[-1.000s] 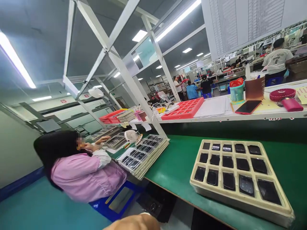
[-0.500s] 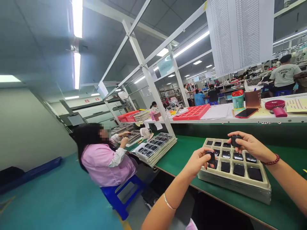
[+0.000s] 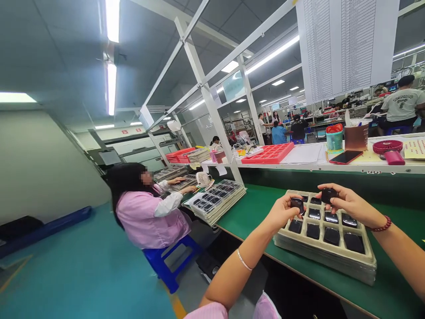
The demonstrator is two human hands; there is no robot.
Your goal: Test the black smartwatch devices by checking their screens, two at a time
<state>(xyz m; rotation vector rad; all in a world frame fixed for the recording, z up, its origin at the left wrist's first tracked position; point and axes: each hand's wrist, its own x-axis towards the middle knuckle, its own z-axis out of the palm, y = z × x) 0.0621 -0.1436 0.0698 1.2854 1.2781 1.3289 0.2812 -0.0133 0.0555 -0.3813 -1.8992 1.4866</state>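
My left hand [image 3: 284, 212] pinches a small black rounded-square piece, like a watch case [image 3: 296, 204], above the left side of a cream compartment tray [image 3: 364, 248]. A second black watch-case-like piece [image 3: 328, 195] is gripped by the fingers of my right hand [image 3: 352, 204], over the tray's far side. Similar black glossy pieces [image 3: 331, 236] lie in the tray's compartments, one to each pocket that shows. The tray tops a stack on the green table. My hands hide part of its back rows.
To the left, another stack of trays [image 3: 217, 199] holds black pieces beside a small white fan [image 3: 203, 179]. A co-worker in pink [image 3: 146, 217] sits on a blue stool [image 3: 166, 261]. A white shelf [image 3: 318, 168] carries a red tray [image 3: 268, 153] and a phone [image 3: 345, 157].
My left hand has risen and moved slightly right with its black piece, turning the glossy face toward me. My right hand keeps its piece. The co-worker's hands have moved lower over the trays.
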